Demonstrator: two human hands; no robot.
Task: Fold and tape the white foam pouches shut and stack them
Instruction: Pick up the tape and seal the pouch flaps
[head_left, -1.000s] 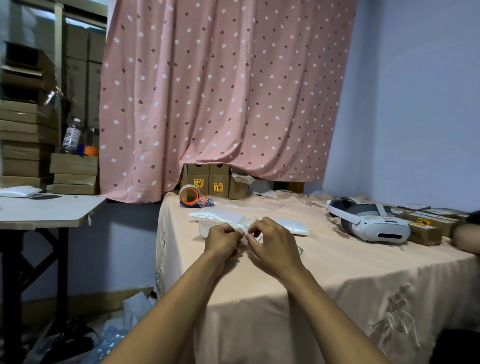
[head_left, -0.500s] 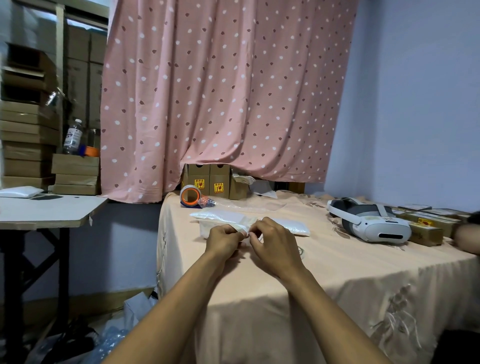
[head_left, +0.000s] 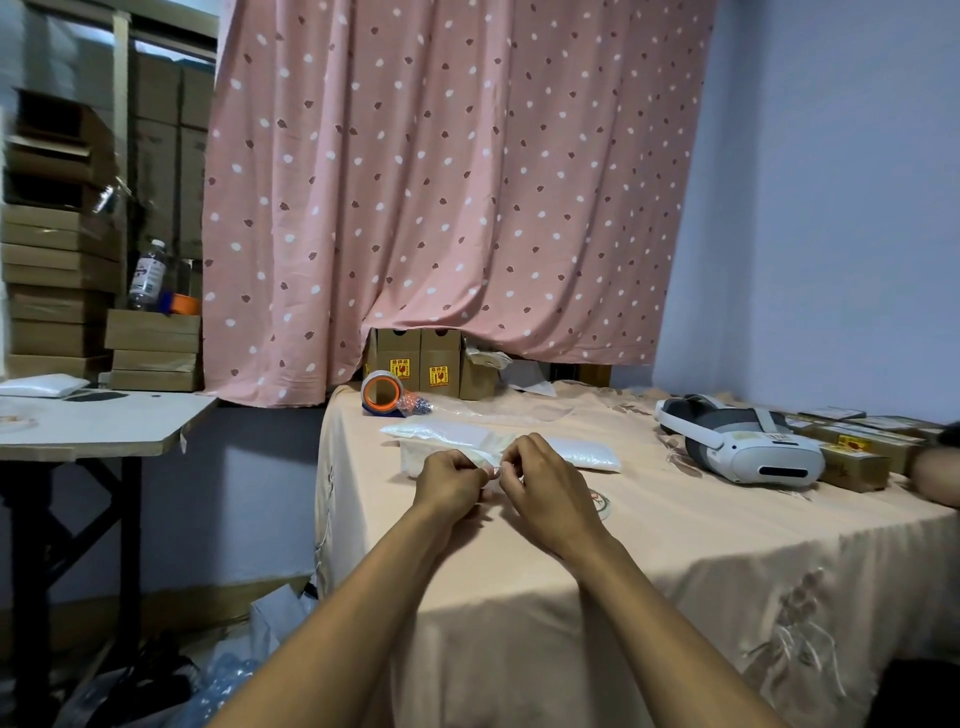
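Fingers of left hand (head_left: 449, 480) and right hand (head_left: 540, 488) curl, pinching a white foam pouch (head_left: 480, 453) edge largely hidden behind them.

On your table (head_left: 675, 545): foam pouches (head_left: 447, 431) at your left hand (head_left: 449, 480) and right hand (head_left: 540, 488), tape roll (head_left: 382, 393) behind-left, cartons (head_left: 421, 364) behind that, headset (head_left: 743, 447) right, side table (head_left: 104, 421) far left.

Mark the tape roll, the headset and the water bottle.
tape roll (head_left: 382, 393), head view, on its orange core.
headset (head_left: 748, 449), head view, on its white front shell.
water bottle (head_left: 148, 275), head view, on its label.
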